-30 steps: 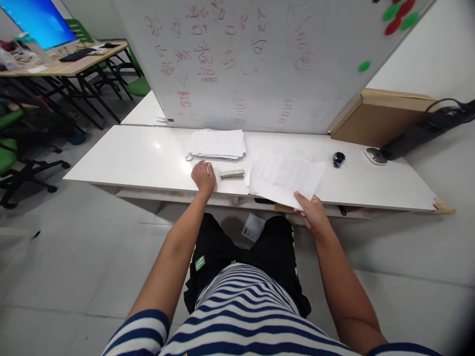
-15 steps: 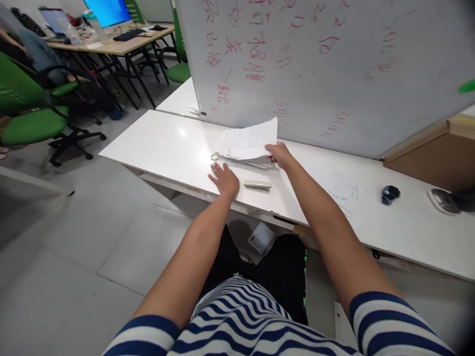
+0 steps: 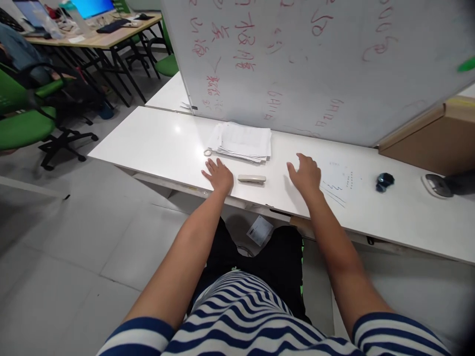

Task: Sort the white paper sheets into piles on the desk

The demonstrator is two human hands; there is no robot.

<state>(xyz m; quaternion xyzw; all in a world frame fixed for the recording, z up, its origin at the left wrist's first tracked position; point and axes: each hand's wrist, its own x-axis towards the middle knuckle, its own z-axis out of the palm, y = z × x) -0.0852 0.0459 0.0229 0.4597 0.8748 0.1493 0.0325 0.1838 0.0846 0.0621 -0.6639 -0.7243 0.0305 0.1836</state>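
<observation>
My left hand [image 3: 218, 177] rests on the white desk [image 3: 163, 143] with its fingers spread, just in front of a stack of papers [image 3: 247, 141]. A small ring [image 3: 207, 153] lies at the stack's left corner. Just right of this hand is a cream stapler [image 3: 252, 179], lying lengthwise near the desk's front edge. Over the desk, to the right of the stack and stapler, my right hand [image 3: 306, 175] holds nothing; its thumb and fingers are apart. A printed sheet with blue lines [image 3: 337, 178] lies beside it, partly behind the wrist.
A whiteboard [image 3: 297, 64] with red writing stands along the desk's back edge. To the right are a dark watch-like object [image 3: 384, 182], a grey-black device [image 3: 438, 186] and a cardboard box [image 3: 415, 138]. Green chairs [image 3: 25, 126] and a seated person are at left.
My right hand has let go of the lifted paper and moved right, fingers opening. The paper now lies flat on the stack. My left hand stays on the desk; the view has shifted slightly.
</observation>
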